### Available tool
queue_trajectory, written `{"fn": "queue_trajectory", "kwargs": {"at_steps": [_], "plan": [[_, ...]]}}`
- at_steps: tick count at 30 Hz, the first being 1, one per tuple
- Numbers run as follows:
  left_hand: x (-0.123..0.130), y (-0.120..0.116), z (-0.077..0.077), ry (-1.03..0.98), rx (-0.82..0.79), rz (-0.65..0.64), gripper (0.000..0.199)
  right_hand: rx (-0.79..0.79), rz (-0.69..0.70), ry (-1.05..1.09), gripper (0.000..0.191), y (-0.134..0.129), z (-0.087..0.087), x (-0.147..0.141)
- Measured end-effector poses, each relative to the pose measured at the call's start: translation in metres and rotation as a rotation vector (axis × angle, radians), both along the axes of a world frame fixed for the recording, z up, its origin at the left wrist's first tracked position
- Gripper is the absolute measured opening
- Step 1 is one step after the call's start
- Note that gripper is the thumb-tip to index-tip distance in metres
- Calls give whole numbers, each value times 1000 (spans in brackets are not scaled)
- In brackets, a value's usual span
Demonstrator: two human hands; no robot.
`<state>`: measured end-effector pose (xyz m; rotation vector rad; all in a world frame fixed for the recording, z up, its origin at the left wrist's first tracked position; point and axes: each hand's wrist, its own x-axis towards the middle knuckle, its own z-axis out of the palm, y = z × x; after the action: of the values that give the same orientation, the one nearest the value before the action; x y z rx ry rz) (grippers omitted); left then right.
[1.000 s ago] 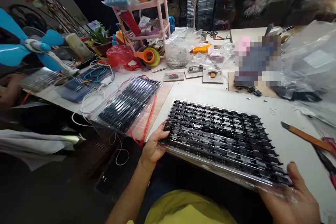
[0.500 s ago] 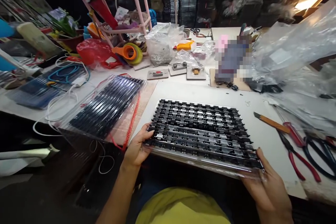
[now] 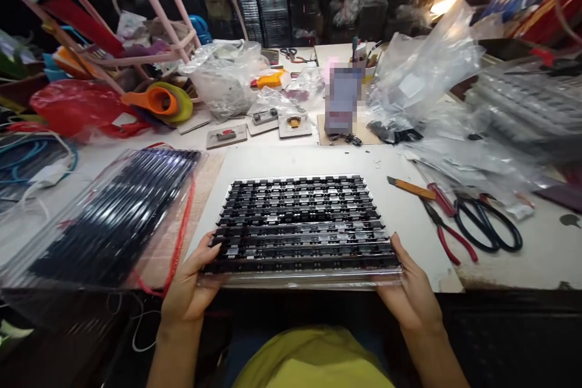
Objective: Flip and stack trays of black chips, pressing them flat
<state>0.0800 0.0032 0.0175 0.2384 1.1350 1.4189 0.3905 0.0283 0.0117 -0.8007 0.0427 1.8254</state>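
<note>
A clear plastic tray (image 3: 300, 279) holds rows of small black parts (image 3: 295, 215) with metal pins. My left hand (image 3: 193, 276) grips its near left corner, thumb on top and fingers underneath. At the near right corner my right hand (image 3: 409, 285) holds it the same way, its fingers mostly hidden below. The tray's near edge reaches over the front of the table, and its far part is above a white board (image 3: 273, 160). Left of my left hand lies another plastic-covered stack of dark strips (image 3: 122, 212).
Right of the tray lie a utility knife (image 3: 411, 188), a screwdriver (image 3: 441, 197), red-handled pliers (image 3: 448, 242) and black-handled scissors (image 3: 491, 224). Small blocks with metal parts (image 3: 294, 124) sit behind the board. A pink rack (image 3: 150, 0) stands at back left; clear plastic bags (image 3: 431, 66) fill the right.
The camera view has turned to the right, so everything appears further left. The tray now looks level across the view instead of slanted. Both hands still hold its two near corners.
</note>
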Motion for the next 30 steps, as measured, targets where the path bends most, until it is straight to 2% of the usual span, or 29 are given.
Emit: {"fn": "queue_trajectory", "kwargs": {"at_steps": [8, 13, 16, 19, 21, 25, 30], "plan": [[4, 6, 8, 1, -111, 114, 44, 101, 12, 30, 30, 0, -1, -1], [3, 5, 12, -91, -158, 129, 52, 114, -37, 83, 27, 2, -1, 0], [3, -2, 8, -200, -107, 146, 52, 128, -116, 117, 28, 3, -2, 0], [8, -10, 5, -203, -10, 193, 54, 130, -148, 132, 31, 3, -3, 0], [13, -14, 4, -168, 28, 165, 56, 119, -147, 141, 33, 3, -4, 1], [19, -15, 2, -90, 70, 25, 58, 89, -135, 154, 34, 3, -5, 4], [18, -15, -3, -45, 117, -13, 56, 66, -147, 138, 35, 3, -5, 3]]}}
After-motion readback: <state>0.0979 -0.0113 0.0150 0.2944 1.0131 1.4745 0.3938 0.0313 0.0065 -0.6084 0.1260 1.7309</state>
